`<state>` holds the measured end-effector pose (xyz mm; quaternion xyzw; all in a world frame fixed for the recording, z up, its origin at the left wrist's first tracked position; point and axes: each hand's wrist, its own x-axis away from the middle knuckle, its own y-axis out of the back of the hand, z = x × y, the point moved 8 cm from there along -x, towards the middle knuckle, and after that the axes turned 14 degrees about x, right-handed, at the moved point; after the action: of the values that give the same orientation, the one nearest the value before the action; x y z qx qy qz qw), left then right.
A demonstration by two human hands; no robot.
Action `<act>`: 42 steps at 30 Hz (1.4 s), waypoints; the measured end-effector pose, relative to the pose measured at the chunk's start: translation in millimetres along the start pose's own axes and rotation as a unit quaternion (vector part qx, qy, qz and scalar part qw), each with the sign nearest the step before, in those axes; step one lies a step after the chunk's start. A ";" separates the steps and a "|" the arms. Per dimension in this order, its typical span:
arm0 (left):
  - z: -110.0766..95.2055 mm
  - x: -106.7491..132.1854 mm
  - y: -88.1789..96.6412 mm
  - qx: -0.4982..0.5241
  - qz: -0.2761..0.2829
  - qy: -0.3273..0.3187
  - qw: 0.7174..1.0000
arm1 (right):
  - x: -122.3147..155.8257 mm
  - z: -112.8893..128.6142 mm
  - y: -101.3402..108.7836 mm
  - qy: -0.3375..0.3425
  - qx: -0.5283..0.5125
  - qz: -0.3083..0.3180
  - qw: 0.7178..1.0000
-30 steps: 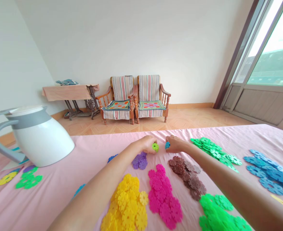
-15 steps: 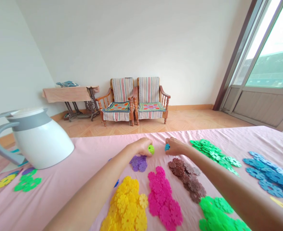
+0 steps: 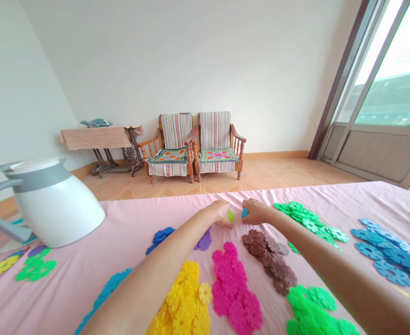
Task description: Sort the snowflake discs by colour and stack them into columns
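Observation:
Over the far part of the pink-covered table, my left hand [image 3: 222, 212] is closed around a lime-green notched plastic disc [image 3: 231, 216]. Facing it across a small gap, my right hand [image 3: 255, 211] grips a blue notched disc [image 3: 245, 212]. The two discs are apart. Below my left wrist lies a purple disc pile [image 3: 204, 240], partly covered by the arm. Brown discs [image 3: 272, 260] are heaped below my right hand, and a green pile [image 3: 307, 221] sits right of it. Magenta discs [image 3: 236, 288] and yellow discs [image 3: 187, 302] lie nearer me.
A white and grey jug [image 3: 58, 204] stands at the left, beside a few loose green discs [image 3: 36, 265]. Light-blue discs [image 3: 389, 251] spread at the right; bright green ones [image 3: 316, 311] lie in front. Two wooden armchairs [image 3: 198, 149] stand beyond the table.
My left hand has moved right with the lime-green disc, narrowing the gap to the blue one. Its forearm shifted too, uncovering blue piles on the left. My right hand has barely moved.

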<state>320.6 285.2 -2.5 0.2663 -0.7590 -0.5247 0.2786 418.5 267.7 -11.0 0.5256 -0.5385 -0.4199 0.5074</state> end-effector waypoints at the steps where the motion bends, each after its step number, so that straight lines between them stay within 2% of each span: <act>1: -3.5 -3.5 -1.5 0.005 0.000 -0.005 1.000 | -0.6 -0.8 -1.5 0.003 0.003 0.005 1.000; 5: -11.6 -6.9 -0.6 0.026 -0.008 -0.024 0.999 | 1.5 -4.3 -3.9 0.013 0.009 0.019 1.000; 8: -8.1 8.9 13.3 0.045 -0.042 -0.056 0.997 | 9.2 -10.5 2.7 0.004 -0.002 0.008 1.000; 11: 8.7 41.3 35.1 0.065 -0.096 -0.074 0.991 | 20.2 -12.2 19.5 -0.006 -0.022 -0.033 0.999; 13: 25.9 69.0 47.3 0.077 -0.126 -0.061 0.987 | 28.4 -3.6 31.8 -0.001 -0.042 -0.067 0.997; 17: 50.1 132.4 57.4 0.102 -0.171 -0.031 0.980 | 45.2 44.3 41.7 0.063 -0.084 -0.097 0.990; 19: 51.7 166.0 54.1 0.142 -0.186 -0.019 0.972 | 53.7 74.1 40.4 0.097 -0.099 -0.105 0.985; 23: 36.1 228.4 32.6 0.220 -0.202 0.009 0.954 | 65.2 121.3 36.6 0.128 -0.123 -0.122 0.977; 25: 26.3 253.8 17.4 0.227 -0.210 0.029 0.951 | 66.7 135.4 37.2 0.120 -0.131 -0.133 0.975; 28: 11.8 279.3 -7.1 0.228 -0.215 0.010 0.950 | 63.7 147.0 39.9 0.090 -0.138 -0.151 0.975; 30: 7.7 289.5 -20.3 0.234 -0.231 -0.017 0.944 | 59.3 151.1 40.4 0.069 -0.139 -0.157 0.975; 34: 14.7 297.4 -35.2 0.245 -0.270 -0.040 0.930 | 51.6 153.8 36.9 0.039 -0.145 -0.160 0.976; 38: 24.0 298.0 -36.0 0.267 -0.293 -0.039 0.917 | 54.4 152.1 33.1 0.032 -0.163 -0.163 0.972; 42: 24.3 299.6 -34.0 0.288 -0.298 -0.039 0.909 | 62.0 148.5 29.2 0.037 -0.188 -0.164 0.968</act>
<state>96.7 81.8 1.3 0.5280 -0.7728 -0.3520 -0.0095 271.9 196.9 4.7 0.5169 -0.3369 -0.5714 0.5411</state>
